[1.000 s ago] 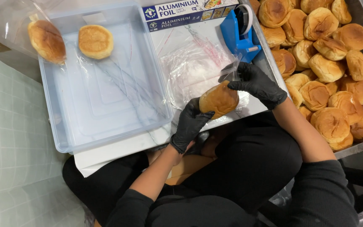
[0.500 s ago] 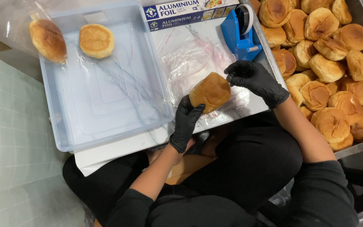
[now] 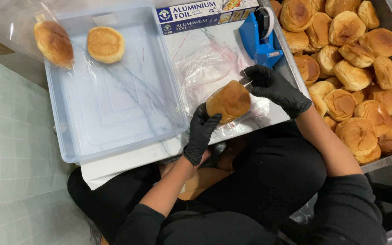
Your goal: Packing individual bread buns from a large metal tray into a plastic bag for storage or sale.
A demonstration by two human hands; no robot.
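Golden-brown round bread bun sits in the black-gloved left hand, whose fingers curl up around its near left edge, holding it above the white work board. The black-gloved right hand is pinched at the bun's far right edge, apparently gripping thin clear plastic there; whether the bun is already inside a bag I cannot tell. A heap of clear plastic bags lies just beyond the bun, with a blue tape dispenser to the far right of it. As a judgement, the work is early: only 2 buns rest at the far left, a bagged bun at the corner and a pale bun inside the translucent plastic tub, which is otherwise bare. Right of the board, the metal tray is heaped with loose buns, so most remain unpacked.
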